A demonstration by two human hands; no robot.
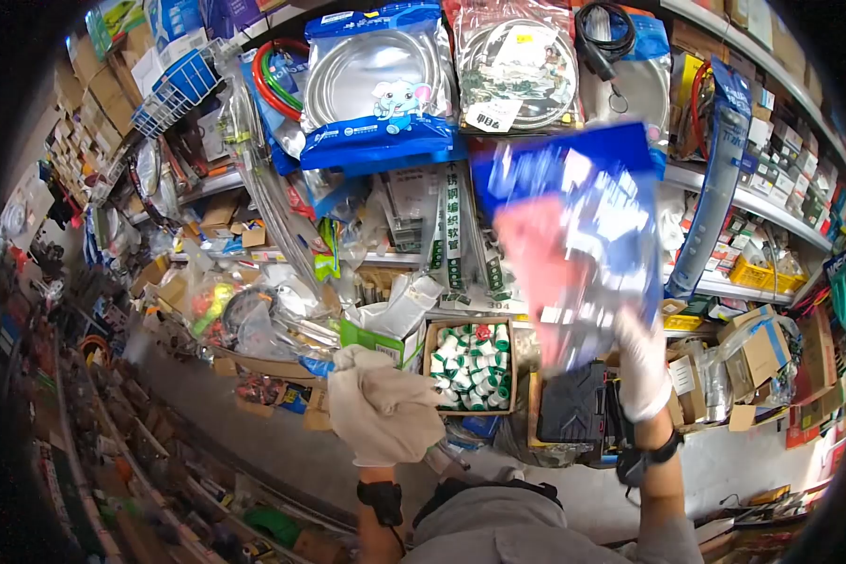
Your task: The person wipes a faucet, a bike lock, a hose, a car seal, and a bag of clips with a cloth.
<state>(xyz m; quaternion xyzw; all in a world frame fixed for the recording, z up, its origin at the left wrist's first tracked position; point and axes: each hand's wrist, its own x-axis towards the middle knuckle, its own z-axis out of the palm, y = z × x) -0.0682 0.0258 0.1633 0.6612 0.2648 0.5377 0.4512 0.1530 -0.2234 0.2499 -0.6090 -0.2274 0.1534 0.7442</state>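
In front of hose packs (pixel 376 85) | packet (pixel 578 244), blurred, clamped in right hand (pixel 641 367) | left hand (pixel 385 404) curled, cannot tell if gripping | step: likely handling packet | next: seemingly needing steady hold

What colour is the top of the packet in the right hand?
The packet is deep blue across its top, though motion-blurred; see the head view.
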